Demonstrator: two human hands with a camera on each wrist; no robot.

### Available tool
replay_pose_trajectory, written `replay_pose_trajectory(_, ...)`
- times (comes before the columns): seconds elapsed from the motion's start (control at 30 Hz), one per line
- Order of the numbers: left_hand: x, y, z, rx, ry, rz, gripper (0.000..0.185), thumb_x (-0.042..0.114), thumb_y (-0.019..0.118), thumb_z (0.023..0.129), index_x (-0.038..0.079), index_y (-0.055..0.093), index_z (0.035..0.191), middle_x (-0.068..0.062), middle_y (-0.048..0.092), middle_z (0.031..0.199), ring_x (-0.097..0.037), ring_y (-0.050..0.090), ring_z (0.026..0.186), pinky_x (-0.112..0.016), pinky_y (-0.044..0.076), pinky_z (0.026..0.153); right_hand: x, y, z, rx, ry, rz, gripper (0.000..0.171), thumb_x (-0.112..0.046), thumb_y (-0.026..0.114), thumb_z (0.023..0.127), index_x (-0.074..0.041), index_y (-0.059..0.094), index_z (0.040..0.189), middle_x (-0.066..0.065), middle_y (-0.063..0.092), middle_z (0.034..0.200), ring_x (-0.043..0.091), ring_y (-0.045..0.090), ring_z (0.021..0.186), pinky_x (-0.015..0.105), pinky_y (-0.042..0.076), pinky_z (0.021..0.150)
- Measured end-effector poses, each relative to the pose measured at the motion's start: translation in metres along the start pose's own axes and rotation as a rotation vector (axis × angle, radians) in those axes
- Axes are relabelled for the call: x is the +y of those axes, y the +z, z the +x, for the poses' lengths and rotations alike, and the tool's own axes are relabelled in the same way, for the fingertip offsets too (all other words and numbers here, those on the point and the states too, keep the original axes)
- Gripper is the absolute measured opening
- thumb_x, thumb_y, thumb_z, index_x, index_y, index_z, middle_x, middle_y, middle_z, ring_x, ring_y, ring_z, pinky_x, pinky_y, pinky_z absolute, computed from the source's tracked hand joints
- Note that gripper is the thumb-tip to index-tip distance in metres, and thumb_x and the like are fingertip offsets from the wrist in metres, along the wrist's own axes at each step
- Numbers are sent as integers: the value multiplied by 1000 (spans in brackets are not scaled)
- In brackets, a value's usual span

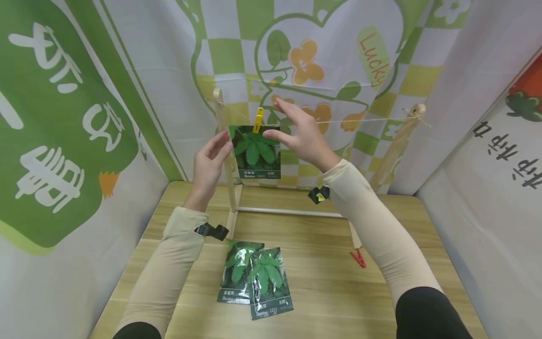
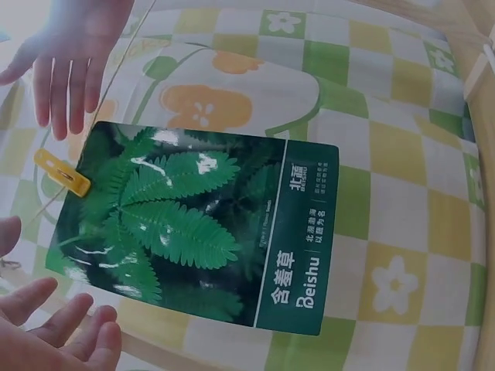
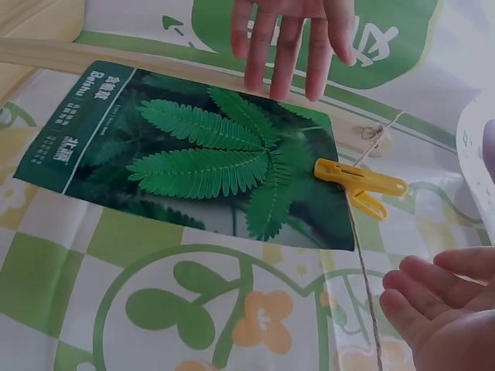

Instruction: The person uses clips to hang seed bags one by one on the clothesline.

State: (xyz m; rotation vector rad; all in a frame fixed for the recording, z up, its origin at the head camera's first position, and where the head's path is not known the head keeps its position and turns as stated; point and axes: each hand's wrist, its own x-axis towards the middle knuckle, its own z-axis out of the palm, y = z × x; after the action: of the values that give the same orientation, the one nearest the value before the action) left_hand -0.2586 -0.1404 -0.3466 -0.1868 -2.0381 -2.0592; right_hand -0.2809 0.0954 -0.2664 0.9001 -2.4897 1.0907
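Head view showed two spare packets (image 1: 255,281) flat on the table (image 1: 381,292), near the person. Farther off, a packet (image 1: 256,151) hung from the string (image 1: 364,120) by a yellow peg (image 1: 258,120), long axis vertical, label downward. It looked light, thin, glossy, likely slippery; the edges seemed the best hold. Left hand (image 1: 208,165) and right hand (image 1: 298,132) flanked it, fingers loose, gripping nothing.

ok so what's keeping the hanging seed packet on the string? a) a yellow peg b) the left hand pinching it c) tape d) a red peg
a: a yellow peg clips the top edge of the seed packet to the string, while the left hand and the right hand are open beside it; the red peg lies on the table.
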Motion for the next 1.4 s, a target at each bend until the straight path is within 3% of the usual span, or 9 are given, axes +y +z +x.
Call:
replay_pose_trajectory(0.27,-2,-1,-12,-62,52,76,57,23,59,98,8,38,148,-13,41,153,-27,41,139,-39,32,118,5,-3,-21,50,-48,-4,79,-32,74,86,-6,35,150,13,42,152,26,37,143,41,29,120)
replay_pose_trajectory(0.5,-5,0,-20,-84,63,87,58,22,59,98,9,35,150,-12,38,155,-29,39,141,-41,32,118,13,-1,-38,95,-68,10,95,-66,56,79,-5,36,149,17,43,151,30,39,141,45,30,119)
replay_pose_trajectory(0.6,-7,-1,-22,-87,59,98,60,22,59,98,9,33,151,-13,38,155,-30,39,141,-43,32,118,16,1,-43,113,-90,-2,100,-72,49,77,-3,37,148,19,44,149,32,42,138,46,32,118)
replay_pose_trajectory(1.03,-17,-3,-35,-108,21,167,62,28,59,98,11,33,151,-15,37,155,-30,37,142,-49,27,119,30,4,-66,206,-185,-28,94,-67,51,82,5,43,142,23,51,141,36,49,131,45,38,113)
replay_pose_trajectory(1.4,-31,-8,-47,-105,-6,205,64,31,60,97,10,33,151,-13,38,155,-30,37,142,-49,27,119,43,9,-92,207,-110,-26,95,-68,52,82,2,41,144,24,49,143,38,47,133,48,36,115)
